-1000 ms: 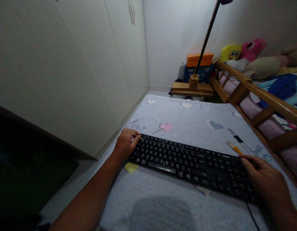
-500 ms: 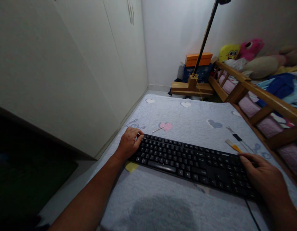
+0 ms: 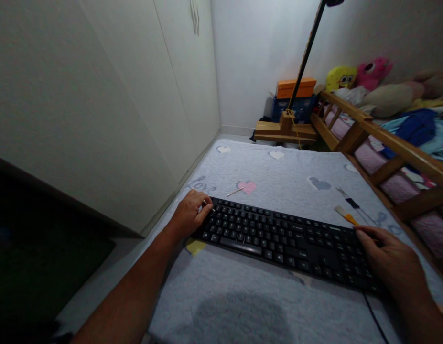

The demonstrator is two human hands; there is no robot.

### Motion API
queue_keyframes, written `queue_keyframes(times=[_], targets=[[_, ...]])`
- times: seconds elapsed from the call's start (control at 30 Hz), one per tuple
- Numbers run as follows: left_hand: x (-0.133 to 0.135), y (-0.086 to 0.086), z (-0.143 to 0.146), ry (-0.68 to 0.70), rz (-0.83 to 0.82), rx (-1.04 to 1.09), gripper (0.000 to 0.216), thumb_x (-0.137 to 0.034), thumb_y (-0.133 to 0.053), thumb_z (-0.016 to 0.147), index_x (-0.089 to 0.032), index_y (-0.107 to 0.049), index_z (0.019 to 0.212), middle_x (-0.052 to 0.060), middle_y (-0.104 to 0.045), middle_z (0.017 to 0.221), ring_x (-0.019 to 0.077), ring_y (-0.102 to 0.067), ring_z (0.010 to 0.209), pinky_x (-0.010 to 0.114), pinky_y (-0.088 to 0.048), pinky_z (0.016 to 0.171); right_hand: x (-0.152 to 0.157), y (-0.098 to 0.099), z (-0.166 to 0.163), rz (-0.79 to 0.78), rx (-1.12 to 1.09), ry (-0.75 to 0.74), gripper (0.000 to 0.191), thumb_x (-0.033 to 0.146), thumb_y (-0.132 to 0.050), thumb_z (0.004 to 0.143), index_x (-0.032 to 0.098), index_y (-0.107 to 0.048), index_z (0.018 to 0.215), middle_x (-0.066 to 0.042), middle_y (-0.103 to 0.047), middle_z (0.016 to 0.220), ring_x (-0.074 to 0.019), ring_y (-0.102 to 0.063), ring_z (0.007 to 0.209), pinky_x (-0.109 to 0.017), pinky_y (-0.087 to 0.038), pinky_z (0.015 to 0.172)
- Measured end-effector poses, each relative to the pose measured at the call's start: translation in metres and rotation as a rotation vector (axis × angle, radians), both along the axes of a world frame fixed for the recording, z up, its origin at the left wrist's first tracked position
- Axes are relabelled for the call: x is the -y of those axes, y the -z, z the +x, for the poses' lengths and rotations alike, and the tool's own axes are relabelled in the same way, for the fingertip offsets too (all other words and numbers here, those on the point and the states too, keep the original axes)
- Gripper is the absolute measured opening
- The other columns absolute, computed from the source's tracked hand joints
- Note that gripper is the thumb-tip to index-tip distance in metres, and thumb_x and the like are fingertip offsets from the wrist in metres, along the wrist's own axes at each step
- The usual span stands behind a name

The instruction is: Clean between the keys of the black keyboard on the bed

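A black keyboard (image 3: 278, 236) lies across a grey blanket (image 3: 278, 167) printed with hearts. My left hand (image 3: 189, 215) sits at the keyboard's top-left corner, its fingers pinched on a thin white stick (image 3: 209, 206) whose tip touches the corner keys. My right hand (image 3: 389, 260) covers the keyboard's right end, with the fingers curled over the far edge, holding it. A second thin stick (image 3: 235, 192) lies on the blanket beside a pink heart. The keyboard's cable (image 3: 373, 317) runs off toward me by my right wrist.
White wardrobe doors (image 3: 135, 95) line the left. A wooden bed rail (image 3: 386, 138) with plush toys (image 3: 357, 76) runs along the right. Beyond the blanket stand a wooden base with a black pole (image 3: 287, 129) and an orange box (image 3: 296, 87). An orange-handled brush (image 3: 345, 216) and a yellow paper (image 3: 195, 246) lie near the keyboard.
My left hand's fingers have shifted a little at the keyboard's top-left corner, with the stick tip now on the keys. My right hand has stayed on the right end.
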State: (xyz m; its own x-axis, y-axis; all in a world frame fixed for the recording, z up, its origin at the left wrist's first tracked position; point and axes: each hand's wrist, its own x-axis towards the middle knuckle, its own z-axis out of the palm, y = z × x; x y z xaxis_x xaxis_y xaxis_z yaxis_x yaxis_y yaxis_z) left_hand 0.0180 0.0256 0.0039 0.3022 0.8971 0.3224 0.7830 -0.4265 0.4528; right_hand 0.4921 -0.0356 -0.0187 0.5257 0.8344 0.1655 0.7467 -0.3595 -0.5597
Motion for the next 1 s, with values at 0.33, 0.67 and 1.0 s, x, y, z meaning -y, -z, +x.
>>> queue_keyframes(times=[0.33,0.67,1.0], targets=[[-0.0033,0.0033,0.0042,-0.037,0.051,0.022,0.013,-0.024,-0.055,0.091,-0.021,-0.062,0.082,0.005,-0.066,0.084,0.0242,-0.057,0.089,0.039,-0.045,0.085,0.0010,-0.0024,-0.0021,-0.018,-0.011,0.004,0.051,0.061,-0.049,0.062,0.024,-0.075,0.086,-0.010,-0.075,0.101,-0.0368,-0.068,0.099,-0.049,-0.050,0.094],[-0.0034,0.0051,0.0048,-0.055,0.040,0.028,0.012,-0.023,-0.055,0.092,-0.021,-0.063,0.083,0.005,-0.067,0.086,0.0239,-0.058,0.090,0.040,-0.046,0.086,0.0014,-0.0033,-0.0026,0.004,-0.017,-0.010,0.049,0.060,-0.050,0.063,0.024,-0.075,0.085,-0.009,-0.076,0.102,-0.0354,-0.068,0.099,-0.047,-0.050,0.093],[-0.0002,0.0043,-0.0041,0.000,-0.020,0.041,0.015,-0.028,-0.051,0.091,-0.020,-0.062,0.083,0.005,-0.063,0.084,0.0237,-0.058,0.089,0.037,-0.045,0.082,0.0008,-0.0046,-0.0038,-0.015,-0.019,-0.004,0.052,0.061,-0.048,0.061,0.024,-0.075,0.085,-0.010,-0.075,0.103,-0.0370,-0.068,0.101,-0.049,-0.049,0.094]])
